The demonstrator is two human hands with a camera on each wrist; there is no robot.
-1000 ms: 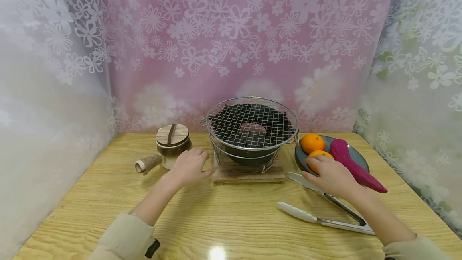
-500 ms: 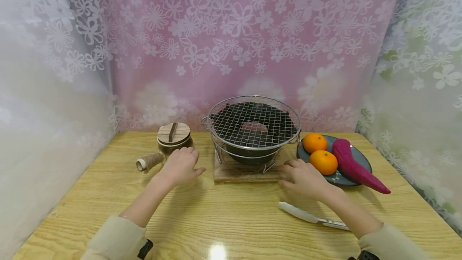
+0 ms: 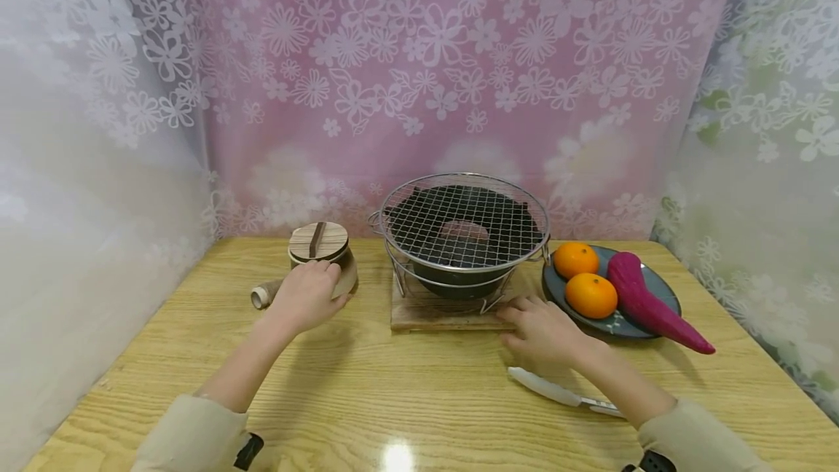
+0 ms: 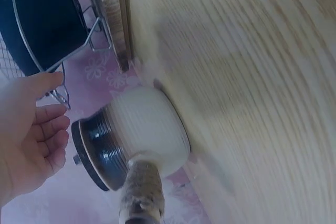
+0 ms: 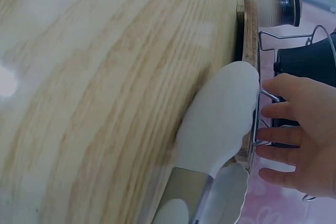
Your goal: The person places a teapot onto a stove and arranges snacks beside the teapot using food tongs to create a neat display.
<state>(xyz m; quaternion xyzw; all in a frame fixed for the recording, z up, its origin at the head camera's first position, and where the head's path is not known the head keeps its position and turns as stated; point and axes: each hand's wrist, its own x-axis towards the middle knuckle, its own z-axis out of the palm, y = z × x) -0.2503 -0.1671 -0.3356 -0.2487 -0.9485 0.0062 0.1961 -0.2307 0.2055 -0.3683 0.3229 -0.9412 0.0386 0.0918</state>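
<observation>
The left hand [image 3: 306,297], fingers loosely bent and empty, is near the pot [image 4: 149,129]. The right hand [image 3: 545,330], fingers apart and empty, is over the tongs [image 3: 545,387] on the bench [image 3: 419,399].

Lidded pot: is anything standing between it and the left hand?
Nothing visible stands between them. In the left wrist view, the left hand is beside the lid of the pot, with no object in the gap. The grill stands to the pot's right, out of the way.
</observation>
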